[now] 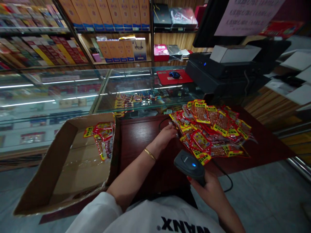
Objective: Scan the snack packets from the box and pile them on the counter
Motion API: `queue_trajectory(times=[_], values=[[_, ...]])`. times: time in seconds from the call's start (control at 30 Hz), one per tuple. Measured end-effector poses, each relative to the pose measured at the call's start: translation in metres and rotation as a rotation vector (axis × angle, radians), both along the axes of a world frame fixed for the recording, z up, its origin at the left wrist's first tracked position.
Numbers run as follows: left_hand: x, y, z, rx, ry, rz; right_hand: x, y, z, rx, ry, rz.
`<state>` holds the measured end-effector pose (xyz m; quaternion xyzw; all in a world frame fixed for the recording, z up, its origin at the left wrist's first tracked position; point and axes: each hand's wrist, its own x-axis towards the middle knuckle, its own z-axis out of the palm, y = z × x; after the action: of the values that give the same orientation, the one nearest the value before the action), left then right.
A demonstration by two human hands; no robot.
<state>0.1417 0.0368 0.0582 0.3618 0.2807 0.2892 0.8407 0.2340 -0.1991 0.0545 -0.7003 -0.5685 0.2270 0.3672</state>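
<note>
My right hand (pixel 211 189) is wrapped round a dark barcode scanner (pixel 190 165) with a blue light on its top. The scanner is held over the near edge of the brown table, just in front of a heap of snack packets (pixel 213 121) in clear, red and yellow plastic. At the left edge of that heap, my left hand (pixel 167 133) has its fingers curled on the clear edge of a snack packet; its fingertips are partly hidden. To the left, a cardboard box (pixel 80 171) holds several similar packets (pixel 104 137) in its far right corner.
Behind the table runs a glass display counter (pixel 131 81) with a mouse (pixel 174 75) on a red mat (pixel 161 77). A black printer (pixel 218 69) and a monitor (pixel 206 22) stand at the back right. The scanner's cable (pixel 229 181) loops near the table's front edge.
</note>
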Motion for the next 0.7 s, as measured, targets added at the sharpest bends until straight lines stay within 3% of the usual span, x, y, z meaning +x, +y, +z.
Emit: queue_trajectory(times=[0.1, 0.2, 0.33, 0.5, 0.57, 0.63, 0.7], values=[[-0.002, -0.007, 0.001, 0.017, 0.063, 0.107, -0.002, 0.000, 0.002, 0.010, -0.015, 0.000], [-0.046, -0.028, 0.011, 0.095, 0.133, 0.210, -0.006, 0.007, 0.004, 0.008, -0.027, 0.018], [-0.146, -0.056, 0.047, 0.327, 0.342, 0.320, -0.008, 0.019, 0.002, -0.013, -0.060, 0.095], [-0.286, -0.061, 0.080, 0.581, 0.895, 0.672, -0.006, 0.036, -0.012, 0.038, -0.128, 0.145], [-0.335, -0.058, 0.079, 0.652, 1.215, 0.580, -0.007, 0.040, -0.016, 0.054, -0.162, 0.180], [-0.368, -0.057, 0.074, 0.653, 1.486, 0.298, -0.009, 0.042, -0.018, 0.067, -0.193, 0.203], [-0.383, -0.055, 0.066, 0.601, 1.633, -0.028, -0.012, 0.041, -0.018, 0.080, -0.213, 0.217]])
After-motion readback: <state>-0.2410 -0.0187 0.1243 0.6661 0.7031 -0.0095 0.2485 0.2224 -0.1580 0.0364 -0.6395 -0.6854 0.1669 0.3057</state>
